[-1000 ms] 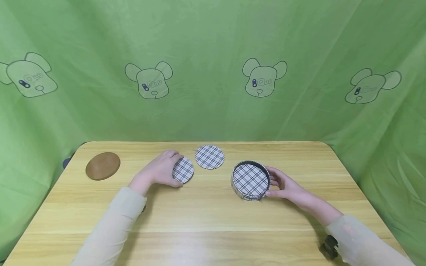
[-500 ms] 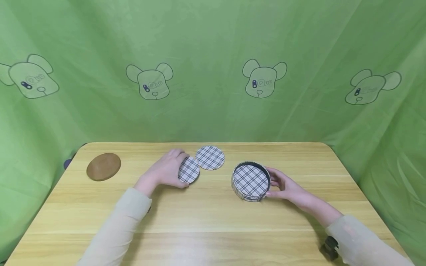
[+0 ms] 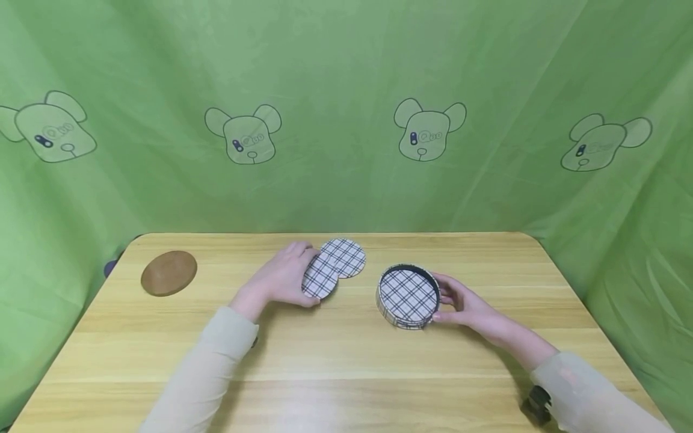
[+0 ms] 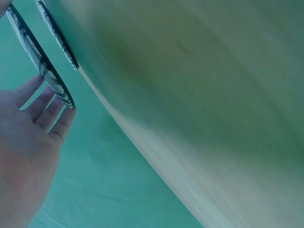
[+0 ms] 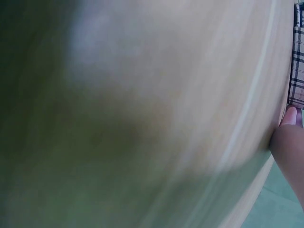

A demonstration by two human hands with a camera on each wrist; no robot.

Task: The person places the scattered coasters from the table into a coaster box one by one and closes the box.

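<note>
My left hand [image 3: 284, 276] grips a round plaid coaster [image 3: 320, 280] by its edge, thumb on the near side and fingers on the far side. In the left wrist view the held coaster [image 4: 40, 59] is raised off the table. It overlaps a second plaid coaster [image 3: 349, 257] in the head view, which lies flat near the back edge. My right hand [image 3: 465, 305] holds the right side of a round plaid coaster holder [image 3: 388, 313] with a dark inner rim. Inside the holder shows a plaid round surface [image 3: 408, 293].
A brown round disc [image 3: 169, 273] lies at the back left of the wooden table [image 3: 325, 373]. Green curtain [image 3: 341, 180] with bear-head outlines hangs behind the table and at both sides.
My left hand has moved right with the coaster, which now overlaps the second coaster in the head view. The right hand and the holder have stayed in place.
</note>
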